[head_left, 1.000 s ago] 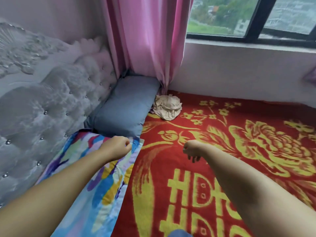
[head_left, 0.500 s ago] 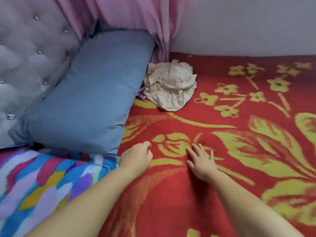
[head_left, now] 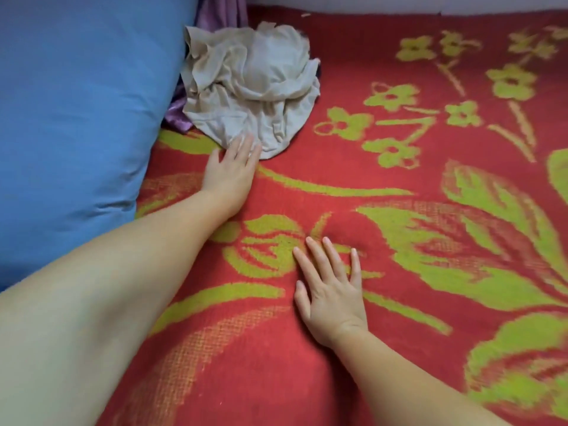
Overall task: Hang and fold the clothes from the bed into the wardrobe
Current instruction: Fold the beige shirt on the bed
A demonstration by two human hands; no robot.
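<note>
A crumpled beige garment lies in a heap on the red blanket with yellow flowers, close to the bed's far edge and next to a blue pillow. My left hand reaches forward with straight fingers, and its fingertips touch the near hem of the garment. My right hand lies flat on the blanket with spread fingers, nearer to me and apart from the garment. Neither hand holds anything.
A strip of purple cloth shows between the pillow and the garment, and more of it hangs at the top. A pale wall borders the far side of the bed.
The view has closed in on the garment. My left hand has opened and moved forward until its fingers touch the garment's hem. My right hand stays flat on the blanket.
</note>
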